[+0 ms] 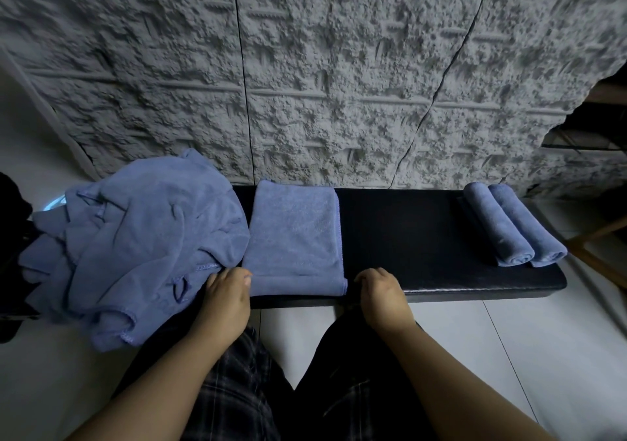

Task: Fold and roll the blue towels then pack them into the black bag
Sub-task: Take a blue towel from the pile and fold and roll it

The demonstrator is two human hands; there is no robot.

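Blue cloth everywhere on this long black desk [400, 237]. Folded towel [295, 237] lies flat at left-centre, a neat rectangle, its near edge at the desk's lip. Left hand [225, 296] sits at that towel's near-left corner, touching it, fingers curled down at the hem; whether it actually pinches the cloth I cannot tell. Right hand [381, 293] rests just right of the near-right corner, knuckles up, fingers bent onto the desk edge, holding nothing that I can see.

Loose heap of towels [135, 237] crowds the left end, touching the folded one and spilling over the near lip. Two rolled towels [512, 225] lie side by side at the far right, well apart.

Risks, as I judge them: rolling from the near edge could skew if only one corner is caught, giving a cone. The heap may snag the roll or slide off to the floor.

Black bag: dark shape at the far left edge may be it; contents not visible.
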